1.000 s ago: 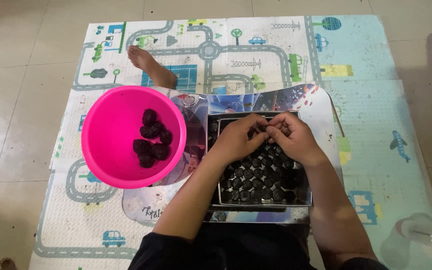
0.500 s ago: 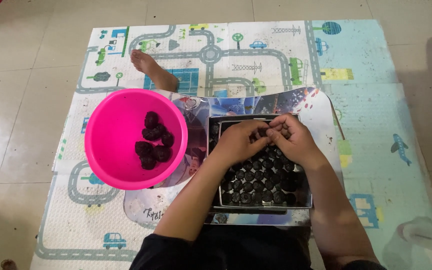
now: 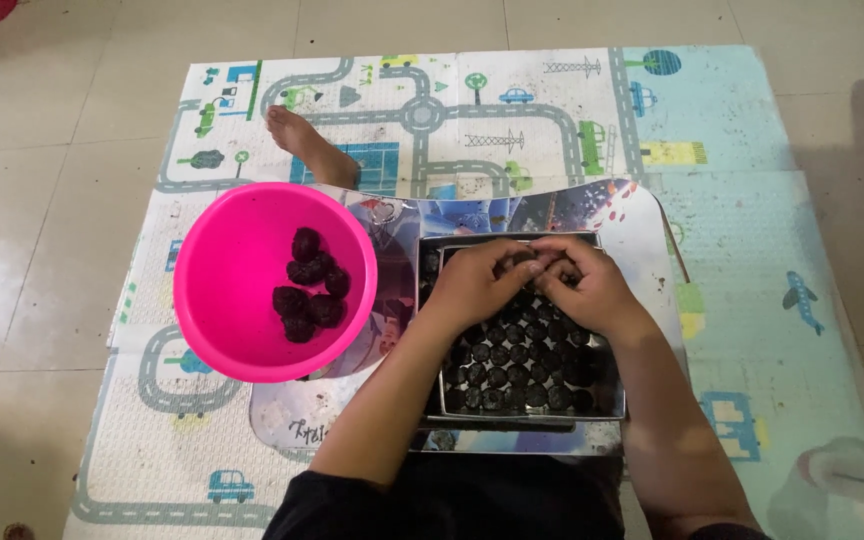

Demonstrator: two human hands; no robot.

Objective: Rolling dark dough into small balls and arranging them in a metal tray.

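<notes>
Two forearms enter from 6 o'clock and meet over the tray, a square metal pan gridded into small cells, most already filled with dark round balls. Left hand and right hand are together at the tray's far end, near 12 o'clock of the pan, fingertips bunched and touching; they appear pinched on one small dark piece between them, though the fingers hide it and the grip cannot be confirmed.

Judgement: the step in hand is shaping or seating a ball in the far row. The next move likely calls for a fresh lump from the bowl, so the left hand would need to travel toward 9 o'clock.

The bowl, bright pink, stands just beside the tray's left wall, with a cluster of dark lumps on its right-hand side. Tray and bowl rest on a printed board, itself laid on a play mat on the floor.

Edges: the bowl's rim is close to the tray's left wall, leaving little room there. Open mat lies at 3 o'clock. At 11 o'clock a bare foot rests on the mat, beyond the bowl and apart from both hands.
</notes>
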